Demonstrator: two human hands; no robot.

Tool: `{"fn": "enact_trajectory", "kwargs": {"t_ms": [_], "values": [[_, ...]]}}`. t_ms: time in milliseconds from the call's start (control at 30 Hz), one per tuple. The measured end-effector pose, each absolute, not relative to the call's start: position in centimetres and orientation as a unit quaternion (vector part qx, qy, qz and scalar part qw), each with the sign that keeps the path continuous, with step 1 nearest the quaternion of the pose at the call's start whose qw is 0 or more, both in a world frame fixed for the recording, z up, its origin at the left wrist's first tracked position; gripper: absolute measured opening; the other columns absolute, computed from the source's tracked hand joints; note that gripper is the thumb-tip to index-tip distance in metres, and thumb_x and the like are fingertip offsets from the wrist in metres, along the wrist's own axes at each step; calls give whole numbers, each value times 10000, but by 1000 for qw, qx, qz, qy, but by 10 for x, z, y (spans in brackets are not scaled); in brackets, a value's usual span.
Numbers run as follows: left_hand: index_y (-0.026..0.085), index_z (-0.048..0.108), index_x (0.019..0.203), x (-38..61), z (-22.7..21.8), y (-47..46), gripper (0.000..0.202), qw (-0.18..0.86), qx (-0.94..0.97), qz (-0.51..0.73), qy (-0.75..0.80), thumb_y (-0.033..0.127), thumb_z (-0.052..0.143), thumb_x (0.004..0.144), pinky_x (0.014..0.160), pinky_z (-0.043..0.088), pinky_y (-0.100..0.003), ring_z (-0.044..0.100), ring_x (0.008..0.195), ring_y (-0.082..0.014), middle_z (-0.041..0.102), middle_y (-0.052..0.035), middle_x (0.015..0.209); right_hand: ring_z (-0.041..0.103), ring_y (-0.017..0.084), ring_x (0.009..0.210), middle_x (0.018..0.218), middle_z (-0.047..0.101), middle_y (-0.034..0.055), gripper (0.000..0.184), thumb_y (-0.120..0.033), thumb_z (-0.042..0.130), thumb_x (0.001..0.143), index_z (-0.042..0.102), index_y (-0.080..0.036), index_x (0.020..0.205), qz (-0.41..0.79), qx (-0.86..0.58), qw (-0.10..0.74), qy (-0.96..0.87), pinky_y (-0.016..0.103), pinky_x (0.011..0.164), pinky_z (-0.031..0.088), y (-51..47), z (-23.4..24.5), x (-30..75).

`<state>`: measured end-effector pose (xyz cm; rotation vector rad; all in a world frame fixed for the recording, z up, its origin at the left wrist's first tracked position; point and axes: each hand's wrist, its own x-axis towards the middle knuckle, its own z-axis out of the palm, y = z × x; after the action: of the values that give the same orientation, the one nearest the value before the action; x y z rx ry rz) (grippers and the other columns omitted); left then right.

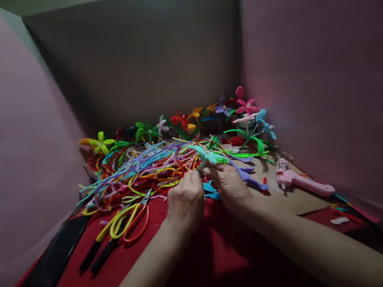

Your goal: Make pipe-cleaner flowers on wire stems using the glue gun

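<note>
Both hands meet at the middle of the table, around a pale turquoise pipe-cleaner flower. My left hand is closed in a fist just below the bloom, seemingly around its stem, which the fingers mostly hide. Close beside it, my right hand pinches under the petals with thumb and fingers. Behind and left of them spreads a tangled heap of coloured pipe cleaners. Purple petal pieces lie just beyond the right hand, and blue pieces show between the wrists.
Yellow- and red-handled scissors lie left, near black-handled pliers and a black flat object. A pink glue gun rests on cardboard at right. Finished flowers line the back wall. Red cloth covers the table.
</note>
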<state>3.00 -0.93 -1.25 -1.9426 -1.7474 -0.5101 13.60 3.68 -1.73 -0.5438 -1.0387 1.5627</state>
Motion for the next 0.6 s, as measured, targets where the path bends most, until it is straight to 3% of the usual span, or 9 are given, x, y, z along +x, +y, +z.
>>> {"fn": "enact_trajectory", "kwargs": {"t_ms": [200,333,467,600], "values": [[198,463,657,22,-11,-1,210,69,-711,-327,-619,164,388,850,506,312,-216,441,480,-105,465,39,545,486,114,613,625,588,-12,133,-276,712,630,666,-152,623,649,-211,543,-489,262,628,404,42,-21,136],[194,448,603,18,-2,-4,225,-62,-685,-397,-608,223,440,826,493,290,-204,373,488,-92,385,57,518,492,111,615,602,571,-18,107,-230,702,635,645,-151,589,606,-222,544,-536,256,623,410,42,-18,137],[172,489,609,16,4,-5,233,-296,-605,-469,-571,308,515,797,444,262,-191,317,461,-71,373,62,503,484,102,601,613,571,-21,58,-189,676,640,639,-157,609,601,-226,538,-546,242,597,399,43,-15,137],[154,497,658,10,1,0,221,-537,-489,-503,-469,322,558,788,372,160,-167,201,379,-30,340,86,461,318,54,468,534,451,-51,109,-217,646,692,618,-149,611,640,-210,504,-541,207,448,259,47,-19,139]]}}
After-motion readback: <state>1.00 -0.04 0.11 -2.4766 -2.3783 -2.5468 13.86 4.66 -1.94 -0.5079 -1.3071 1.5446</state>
